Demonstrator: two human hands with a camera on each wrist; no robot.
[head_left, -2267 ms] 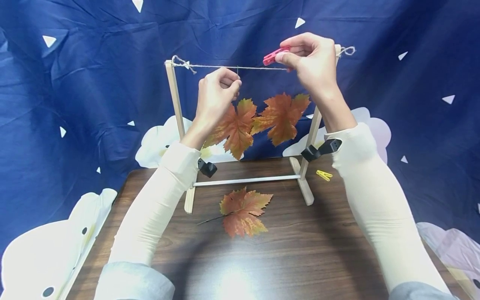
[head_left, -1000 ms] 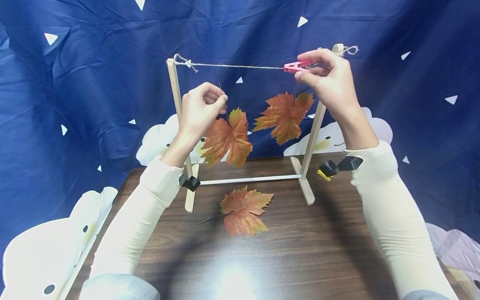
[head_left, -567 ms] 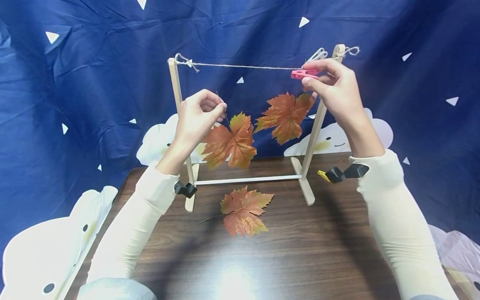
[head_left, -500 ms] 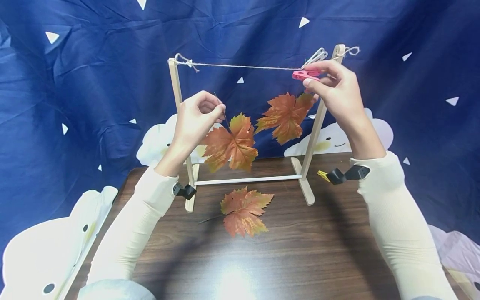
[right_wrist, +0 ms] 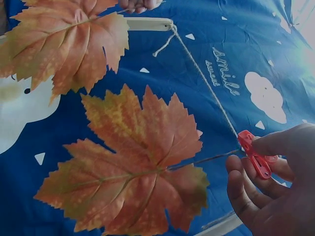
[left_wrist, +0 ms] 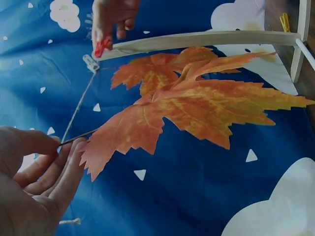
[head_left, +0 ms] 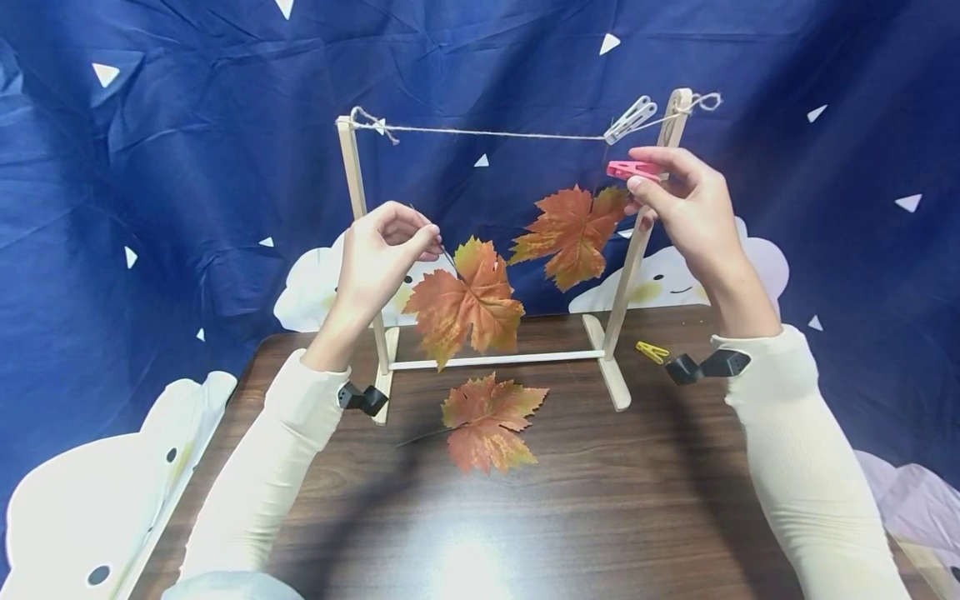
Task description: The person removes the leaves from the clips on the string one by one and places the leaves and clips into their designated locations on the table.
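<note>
My left hand (head_left: 386,262) pinches the thin stem of an orange maple leaf (head_left: 468,300), which hangs below and right of the fingers, in front of the wooden frame. A red clothespin (head_left: 633,170) is between the thumb and fingers of my right hand (head_left: 690,200), just below the string (head_left: 487,133) near the right post. Clipped on that string is a white clothespin (head_left: 630,119); a second maple leaf (head_left: 573,233) hangs beneath it by its stem. In the right wrist view the red clothespin (right_wrist: 255,153) overlaps the string's end, hiding most of the white one.
The wooden frame's right post (head_left: 637,250) stands close behind my right hand, and a white crossbar (head_left: 495,361) joins its feet. A third maple leaf (head_left: 491,423) lies on the brown table (head_left: 585,500). Beside the right foot rests a yellow clothespin (head_left: 652,352).
My left hand has moved down and left from the string with its leaf. The right hand, holding the red clothespin, has moved right and down, uncovering the white clothespin.
</note>
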